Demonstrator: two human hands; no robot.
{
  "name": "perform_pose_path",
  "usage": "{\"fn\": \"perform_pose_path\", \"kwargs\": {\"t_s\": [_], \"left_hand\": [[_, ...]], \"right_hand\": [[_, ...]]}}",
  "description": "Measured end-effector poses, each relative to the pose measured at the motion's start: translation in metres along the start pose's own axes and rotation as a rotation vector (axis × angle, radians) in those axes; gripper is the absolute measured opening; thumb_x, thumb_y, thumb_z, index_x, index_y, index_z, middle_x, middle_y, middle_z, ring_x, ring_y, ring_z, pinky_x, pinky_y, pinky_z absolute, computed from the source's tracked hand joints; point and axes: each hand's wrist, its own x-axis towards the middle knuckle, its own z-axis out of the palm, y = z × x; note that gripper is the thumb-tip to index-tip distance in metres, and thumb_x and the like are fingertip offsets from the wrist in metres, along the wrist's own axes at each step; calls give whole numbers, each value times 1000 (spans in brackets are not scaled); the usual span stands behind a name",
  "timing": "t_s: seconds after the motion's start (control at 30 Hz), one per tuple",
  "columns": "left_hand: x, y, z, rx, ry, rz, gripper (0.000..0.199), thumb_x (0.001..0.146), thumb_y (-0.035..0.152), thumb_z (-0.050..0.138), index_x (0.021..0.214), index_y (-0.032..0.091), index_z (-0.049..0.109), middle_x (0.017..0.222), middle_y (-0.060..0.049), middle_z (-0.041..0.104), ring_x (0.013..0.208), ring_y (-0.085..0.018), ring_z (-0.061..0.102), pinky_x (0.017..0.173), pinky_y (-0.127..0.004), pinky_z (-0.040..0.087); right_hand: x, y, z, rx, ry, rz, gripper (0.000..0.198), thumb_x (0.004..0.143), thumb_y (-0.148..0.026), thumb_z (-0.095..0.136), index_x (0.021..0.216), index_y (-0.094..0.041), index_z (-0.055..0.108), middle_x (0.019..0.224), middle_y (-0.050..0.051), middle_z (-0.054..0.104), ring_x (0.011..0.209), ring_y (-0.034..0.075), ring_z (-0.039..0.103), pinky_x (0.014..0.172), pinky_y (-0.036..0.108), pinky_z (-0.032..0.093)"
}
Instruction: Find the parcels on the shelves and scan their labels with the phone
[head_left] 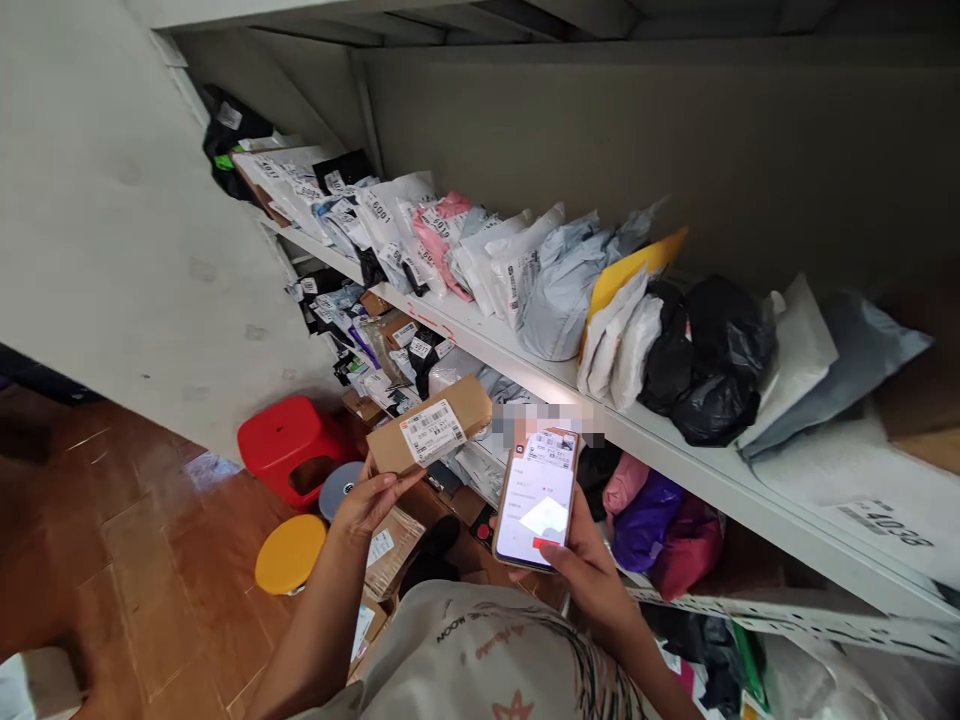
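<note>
At the centre of the frame the person's left hand [373,497] is holding up a flat brown cardboard box with a white barcode label [429,425], fingers pressed along its near edge and thumb gripping from below, the label tilting towards the camera. Just right of it the right hand [592,575] is cradling a smartphone with a lit white screen [537,495], fingers curling round its back and the thumb lying along the right edge. Behind both, a long white metal shelf [679,455] is running from the upper left down to the lower right, carrying a row of grey, white and pink plastic mailer bags [480,250], a yellow padded envelope [634,265] and crumpled black plastic bags [709,365]. Under it, a lower level is holding pink and purple bags [652,520] and more labelled parcels [382,345]. At the lower left, on the brown wooden plank floor [135,540], a red plastic stool [289,440] and a round yellow stool [290,552] are standing near each other, with brown cartons [390,550] crowding the space below the hands. A pale plastered wall [97,220] is filling the upper left.
</note>
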Motion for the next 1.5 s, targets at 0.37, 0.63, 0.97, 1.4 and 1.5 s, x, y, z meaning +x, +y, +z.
{"fn": "perform_pose_path", "kwargs": {"t_s": [0.37, 0.63, 0.97, 1.4, 1.5], "left_hand": [[2, -3, 12, 33, 60, -15, 96, 45, 17, 89, 134, 33, 56, 140, -6, 61, 144, -42, 35, 110, -66, 43], [0, 2, 16, 45, -4, 28, 89, 52, 18, 83, 135, 35, 54, 137, -5, 63, 144, -41, 38, 110, -64, 42], [1, 2, 27, 67, -17, 29, 95, 47, 19, 86, 134, 38, 55, 141, -5, 60, 145, -47, 33, 110, -74, 36], [-6, 10, 64, 136, -183, 35, 108, 42, 13, 89, 140, 41, 51, 152, -5, 48, 139, -47, 42, 107, -66, 45], [-18, 14, 78, 137, -209, 70, 114, 40, 20, 91, 143, 43, 48, 151, -4, 50, 141, -49, 38, 108, -67, 44]], "right_hand": [[-3, -8, -2, -47, -89, -38, 92, 92, -28, 69, 154, -33, 1, 138, 14, 61, 108, 30, 70, 71, 42, 65], [-7, -15, -1, -82, -48, -23, 86, 91, -31, 70, 153, -34, 10, 130, 10, 65, 105, 29, 71, 74, 42, 64], [-16, -20, -3, -77, -32, -36, 98, 92, -30, 69, 156, -33, -5, 134, 13, 63, 108, 30, 70, 74, 44, 64], [-60, -11, -34, -77, 213, -150, 102, 87, -28, 74, 159, -41, 2, 146, 9, 56, 105, 31, 70, 63, 39, 64], [-76, -5, -44, -46, 261, -196, 105, 85, -30, 76, 159, -41, 2, 143, 10, 59, 99, 30, 72, 62, 40, 63]]}}
